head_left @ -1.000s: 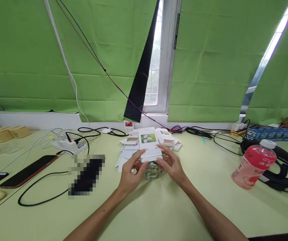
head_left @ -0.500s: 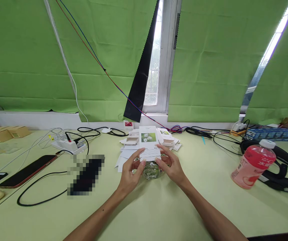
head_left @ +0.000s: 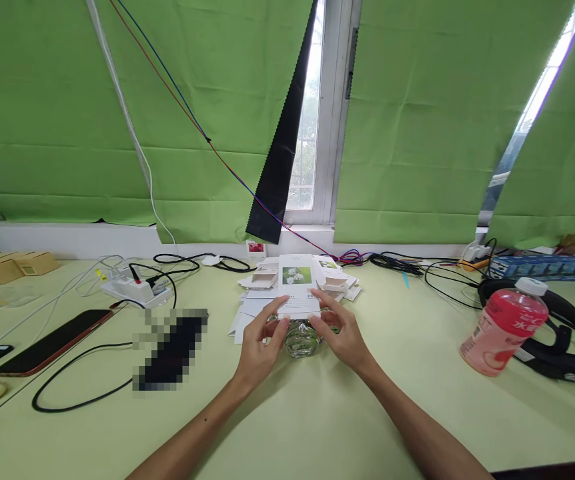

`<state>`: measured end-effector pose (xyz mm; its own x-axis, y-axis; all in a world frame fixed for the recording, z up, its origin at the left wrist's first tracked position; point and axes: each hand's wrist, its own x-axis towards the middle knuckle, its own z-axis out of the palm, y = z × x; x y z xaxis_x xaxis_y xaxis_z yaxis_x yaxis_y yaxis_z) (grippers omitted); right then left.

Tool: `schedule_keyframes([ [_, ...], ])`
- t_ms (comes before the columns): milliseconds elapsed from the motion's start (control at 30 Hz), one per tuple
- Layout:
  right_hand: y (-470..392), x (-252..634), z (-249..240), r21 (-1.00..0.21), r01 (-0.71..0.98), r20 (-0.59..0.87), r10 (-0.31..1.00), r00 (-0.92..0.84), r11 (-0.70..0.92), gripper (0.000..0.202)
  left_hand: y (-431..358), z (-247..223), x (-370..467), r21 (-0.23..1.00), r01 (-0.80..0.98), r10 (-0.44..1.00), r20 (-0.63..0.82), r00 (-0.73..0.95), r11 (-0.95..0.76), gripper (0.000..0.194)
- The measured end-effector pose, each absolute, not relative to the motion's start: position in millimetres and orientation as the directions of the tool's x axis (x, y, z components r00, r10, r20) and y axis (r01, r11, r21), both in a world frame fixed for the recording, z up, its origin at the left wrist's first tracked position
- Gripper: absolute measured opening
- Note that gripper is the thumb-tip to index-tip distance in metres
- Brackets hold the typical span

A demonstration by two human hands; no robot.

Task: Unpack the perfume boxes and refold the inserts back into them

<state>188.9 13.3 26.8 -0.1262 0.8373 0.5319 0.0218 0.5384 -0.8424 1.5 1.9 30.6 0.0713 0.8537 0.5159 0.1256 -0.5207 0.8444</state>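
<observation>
Between my two hands is a white cardboard box with a picture of white flowers on green. My left hand pinches its near left edge, thumb toward me and fingers behind. On the near right edge, my right hand grips it the same way. Just below the box, a clear glass bottle with green showing through stands on the table; the box hides part of it. Several flat white cartons lie piled behind and to the left, with more open cartons to the right.
A pink drink bottle and a black headset-like device stand at the right. Phones, cables and a white power strip lie on the left. Small brown boxes sit at the far left; a blue box lies far right.
The upper end of the white box has tipped slightly lower, and its lined near face looks shorter. Both hands keep their hold almost in place.
</observation>
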Motion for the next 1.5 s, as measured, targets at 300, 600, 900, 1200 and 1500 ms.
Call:
schedule_keyframes([
  [300, 14.9, 190.3, 23.9, -0.795, 0.121, 0.587, 0.804, -0.093, 0.594, 0.048, 4.6, 27.4, 0.9, 0.827, 0.231, 0.853, 0.521, 0.031, -0.513, 0.047],
  [600, 16.4, 190.9, 21.5, -0.745, 0.173, 0.64, 0.764, -0.083, 0.644, 0.045, 6.0, 27.7, -0.4, 0.817, 0.237, 0.845, 0.534, 0.034, -0.526, 0.046],
  [900, 16.6, 190.9, 22.0, -0.718, 0.193, 0.669, 0.739, -0.076, 0.669, 0.041, 5.9, 26.2, -2.4, 0.774, 0.333, 0.825, 0.564, 0.023, -0.539, 0.043],
  [1200, 16.7, 190.5, 22.6, -0.688, 0.207, 0.7, 0.711, -0.06, 0.695, 0.039, 5.6, 27.8, -2.0, 0.738, 0.359, 0.796, 0.606, 0.023, -0.572, 0.038],
  [1500, 16.6, 190.6, 20.8, -0.677, 0.214, 0.713, 0.7, -0.046, 0.704, 0.037, 5.9, 25.2, -3.0, 0.668, 0.401, 0.735, 0.678, 0.021, -0.627, 0.035],
])
